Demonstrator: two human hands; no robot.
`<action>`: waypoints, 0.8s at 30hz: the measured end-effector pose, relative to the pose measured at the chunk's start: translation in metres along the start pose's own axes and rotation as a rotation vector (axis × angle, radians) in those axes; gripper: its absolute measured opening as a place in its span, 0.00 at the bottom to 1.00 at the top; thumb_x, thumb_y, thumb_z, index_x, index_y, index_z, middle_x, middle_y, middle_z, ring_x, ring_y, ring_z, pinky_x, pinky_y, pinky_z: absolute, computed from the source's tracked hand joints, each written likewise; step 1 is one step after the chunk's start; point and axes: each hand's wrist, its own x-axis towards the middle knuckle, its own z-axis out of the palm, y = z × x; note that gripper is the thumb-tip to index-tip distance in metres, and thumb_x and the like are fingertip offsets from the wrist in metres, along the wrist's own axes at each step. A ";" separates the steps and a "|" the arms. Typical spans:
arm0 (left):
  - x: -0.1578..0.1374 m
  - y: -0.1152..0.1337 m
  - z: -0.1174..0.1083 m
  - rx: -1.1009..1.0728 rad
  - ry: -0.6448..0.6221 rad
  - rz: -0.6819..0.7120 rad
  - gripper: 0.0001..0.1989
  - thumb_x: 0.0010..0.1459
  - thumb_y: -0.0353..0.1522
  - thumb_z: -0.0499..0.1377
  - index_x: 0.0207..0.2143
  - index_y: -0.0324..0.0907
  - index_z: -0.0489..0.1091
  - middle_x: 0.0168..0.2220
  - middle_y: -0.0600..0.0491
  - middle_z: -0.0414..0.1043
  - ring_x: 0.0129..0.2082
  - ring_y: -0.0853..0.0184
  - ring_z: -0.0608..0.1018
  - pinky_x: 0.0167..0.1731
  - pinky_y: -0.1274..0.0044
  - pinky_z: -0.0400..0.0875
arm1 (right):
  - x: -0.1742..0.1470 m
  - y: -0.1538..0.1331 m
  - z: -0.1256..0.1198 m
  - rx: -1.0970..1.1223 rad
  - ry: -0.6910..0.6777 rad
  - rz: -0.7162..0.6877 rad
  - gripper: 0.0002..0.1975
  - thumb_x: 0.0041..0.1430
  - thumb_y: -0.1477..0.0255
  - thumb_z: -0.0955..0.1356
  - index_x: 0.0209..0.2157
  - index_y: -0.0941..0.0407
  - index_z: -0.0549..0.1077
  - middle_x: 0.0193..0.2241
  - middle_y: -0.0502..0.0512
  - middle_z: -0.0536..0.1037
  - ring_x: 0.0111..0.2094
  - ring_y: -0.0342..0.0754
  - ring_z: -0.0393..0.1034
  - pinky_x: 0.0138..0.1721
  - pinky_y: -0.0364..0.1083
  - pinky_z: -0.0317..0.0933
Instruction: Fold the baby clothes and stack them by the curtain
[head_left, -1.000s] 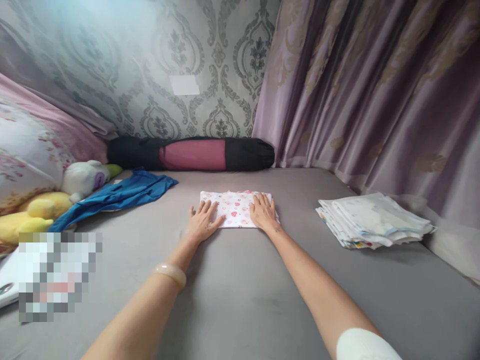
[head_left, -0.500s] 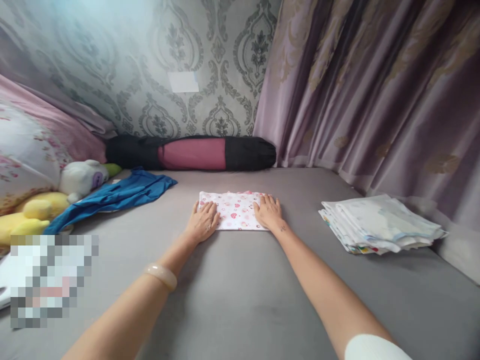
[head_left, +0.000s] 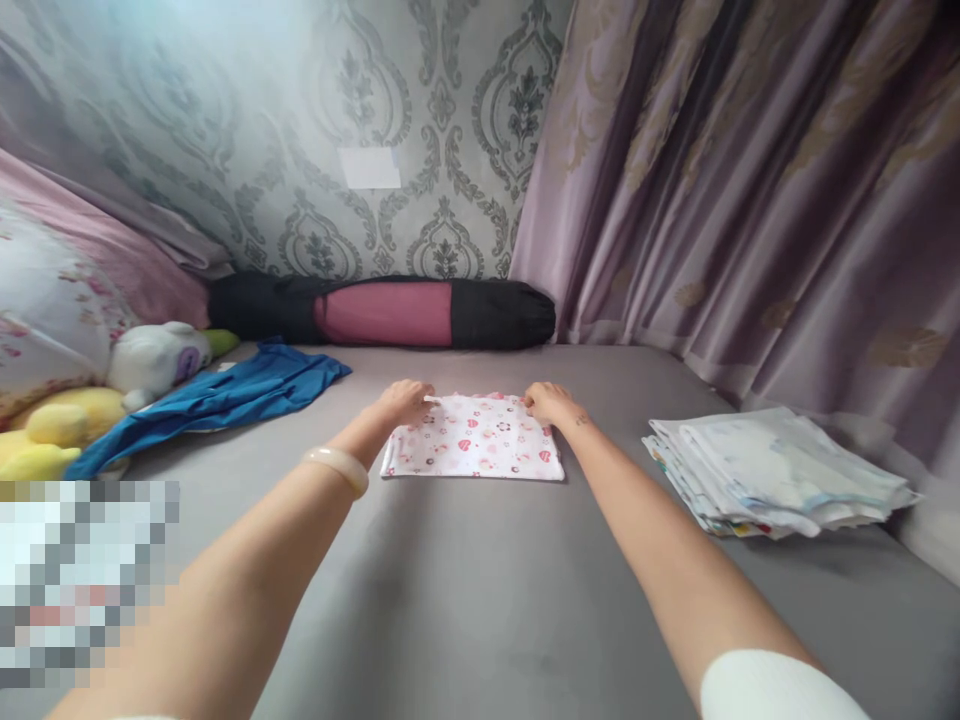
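Observation:
A folded white cloth (head_left: 474,445) with pink hearts and small flowers lies flat on the grey bed sheet (head_left: 465,590). At its far left corner, my left hand (head_left: 409,400) is closed on the edge, with the fingertips partly hidden. My right hand (head_left: 551,405) pinches the far right corner in the same way. Between the hands, a bit of pinkish fabric shows along the cloth's far edge. The near edge rests straight on the sheet.
To the right sits a stack of folded white cloths (head_left: 780,470). A blue garment (head_left: 225,395) lies at the left beside plush toys (head_left: 157,360) and a blurred-out item (head_left: 82,580). Along the wall stretches a black and maroon long bag (head_left: 386,312); purple curtains (head_left: 720,200) hang at the right.
Both hands have slid from lying flat on the cloth's sides to its far corners, their fingers now closed there. The view has shifted slightly.

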 end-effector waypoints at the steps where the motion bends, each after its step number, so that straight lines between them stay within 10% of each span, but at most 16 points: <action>1: 0.004 -0.001 0.000 -0.012 -0.031 0.005 0.19 0.59 0.37 0.55 0.52 0.46 0.71 0.46 0.49 0.78 0.48 0.59 0.77 0.44 0.75 0.68 | 0.002 0.000 -0.003 -0.003 -0.017 -0.003 0.15 0.59 0.75 0.68 0.48 0.54 0.75 0.51 0.61 0.75 0.53 0.53 0.69 0.48 0.46 0.62; 24: 0.048 -0.001 -0.005 -0.084 -0.343 -0.079 0.33 0.43 0.35 0.62 0.55 0.42 0.68 0.55 0.40 0.71 0.46 0.51 0.77 0.40 0.70 0.72 | 0.013 -0.002 -0.004 0.047 -0.164 0.051 0.30 0.51 0.79 0.70 0.57 0.59 0.66 0.55 0.67 0.71 0.53 0.56 0.69 0.46 0.48 0.63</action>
